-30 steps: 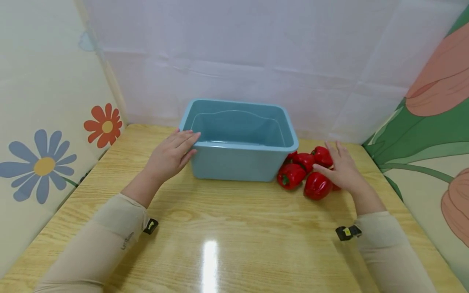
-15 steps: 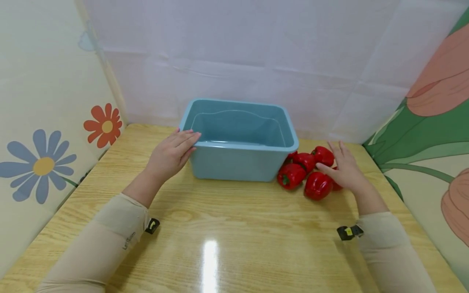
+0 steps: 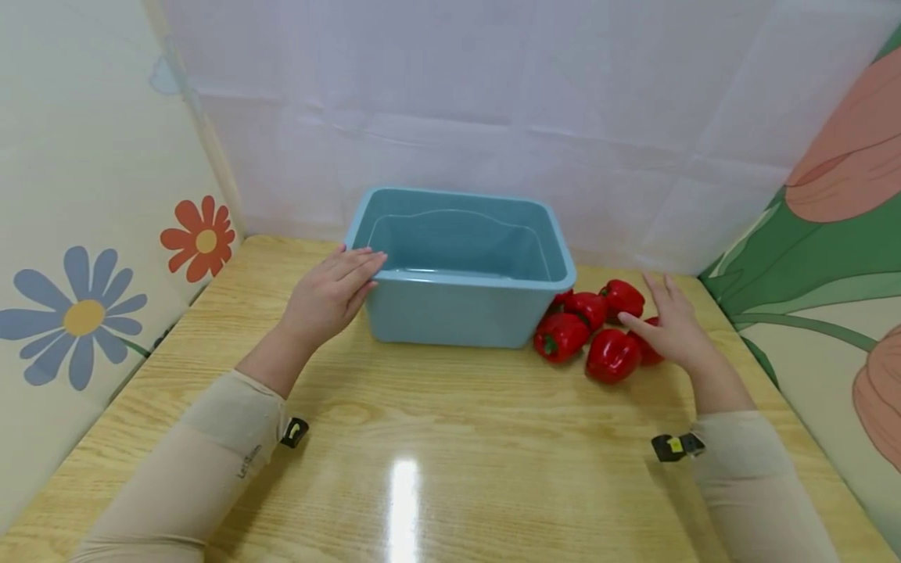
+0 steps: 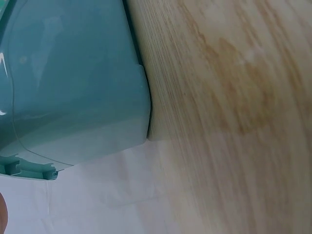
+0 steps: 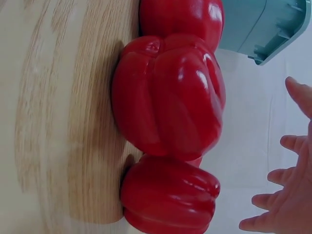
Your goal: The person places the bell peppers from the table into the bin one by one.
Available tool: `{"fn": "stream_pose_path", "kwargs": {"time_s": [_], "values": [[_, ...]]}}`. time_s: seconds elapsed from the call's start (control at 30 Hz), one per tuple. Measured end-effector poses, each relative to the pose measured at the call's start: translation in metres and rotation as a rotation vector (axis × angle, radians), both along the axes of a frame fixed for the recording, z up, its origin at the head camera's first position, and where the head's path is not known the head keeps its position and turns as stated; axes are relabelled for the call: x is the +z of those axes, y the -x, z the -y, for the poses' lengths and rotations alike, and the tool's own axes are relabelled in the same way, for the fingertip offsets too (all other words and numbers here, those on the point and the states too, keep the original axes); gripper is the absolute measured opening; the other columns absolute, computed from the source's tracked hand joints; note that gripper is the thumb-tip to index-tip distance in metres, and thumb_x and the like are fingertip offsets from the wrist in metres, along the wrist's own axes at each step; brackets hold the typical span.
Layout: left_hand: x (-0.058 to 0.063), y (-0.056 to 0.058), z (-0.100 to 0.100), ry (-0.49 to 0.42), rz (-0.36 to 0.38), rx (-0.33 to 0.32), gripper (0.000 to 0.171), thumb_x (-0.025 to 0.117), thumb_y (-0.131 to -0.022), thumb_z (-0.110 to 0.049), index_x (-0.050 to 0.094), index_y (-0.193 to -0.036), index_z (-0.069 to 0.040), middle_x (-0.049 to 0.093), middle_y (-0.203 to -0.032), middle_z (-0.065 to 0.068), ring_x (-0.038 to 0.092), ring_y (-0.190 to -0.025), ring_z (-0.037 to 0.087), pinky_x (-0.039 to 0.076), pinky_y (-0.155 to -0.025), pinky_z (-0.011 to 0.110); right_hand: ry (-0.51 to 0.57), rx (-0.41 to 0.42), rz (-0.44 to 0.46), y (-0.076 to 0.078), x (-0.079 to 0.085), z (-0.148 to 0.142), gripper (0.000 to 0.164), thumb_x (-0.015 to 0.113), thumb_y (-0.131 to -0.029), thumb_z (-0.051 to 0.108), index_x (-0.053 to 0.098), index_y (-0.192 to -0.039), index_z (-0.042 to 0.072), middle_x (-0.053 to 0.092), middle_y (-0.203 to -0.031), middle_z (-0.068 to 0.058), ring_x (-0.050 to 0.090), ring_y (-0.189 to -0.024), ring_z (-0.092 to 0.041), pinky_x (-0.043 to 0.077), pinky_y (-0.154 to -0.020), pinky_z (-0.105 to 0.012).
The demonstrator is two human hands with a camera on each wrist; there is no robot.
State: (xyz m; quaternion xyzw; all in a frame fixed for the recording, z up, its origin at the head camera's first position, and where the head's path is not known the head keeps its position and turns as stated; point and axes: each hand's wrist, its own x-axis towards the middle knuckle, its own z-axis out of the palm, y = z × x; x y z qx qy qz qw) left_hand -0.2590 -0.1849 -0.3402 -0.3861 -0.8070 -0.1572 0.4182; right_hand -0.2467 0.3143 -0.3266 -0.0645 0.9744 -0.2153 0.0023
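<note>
A light blue plastic bin [image 3: 450, 313] with nothing inside stands against the back wall in the head view. My left hand [image 3: 327, 293] rests on its front left corner, fingers laid almost straight across the rim. To the right of the bin, several glossy red bell peppers [image 3: 612, 356] lie bunched together. Above the rightmost bell pepper [image 3: 651, 349] hovers my right hand [image 3: 677, 328], fingers spread and holding nothing. In the right wrist view, spread fingers [image 5: 278, 178] show apart from a large bell pepper [image 5: 168, 97]. The left wrist view has the bin's side wall [image 4: 78, 87].
All of this is on a wood-grain table [image 3: 450, 407]. A white sheet [image 3: 450, 86] hangs behind the bin. Flower-painted panels border the table on the left [image 3: 84, 195] and right [image 3: 838, 274].
My right hand has drifted slightly to the right over the bell peppers, uncovering more of the rightmost one. My left hand has stayed on the bin's corner.
</note>
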Motion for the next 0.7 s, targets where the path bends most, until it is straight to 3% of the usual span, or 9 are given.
{"fn": "stream_pose_path", "kwargs": {"time_s": [0.7], "values": [[-0.001, 0.001, -0.001, -0.012, -0.012, 0.001, 0.037, 0.050, -0.095, -0.025, 0.058, -0.122, -0.002, 0.060, -0.119, 0.012, 0.054, -0.114, 0.028, 0.036, -0.102, 0.047, 0.103, -0.094, 0.060, 0.006, -0.026, -0.037, 0.093, 0.049, -0.087, 0.054, -0.002, -0.146, 0.004, -0.007, -0.146, -0.033, -0.006, -0.132, -0.050, 0.010, -0.098, -0.071]]}}
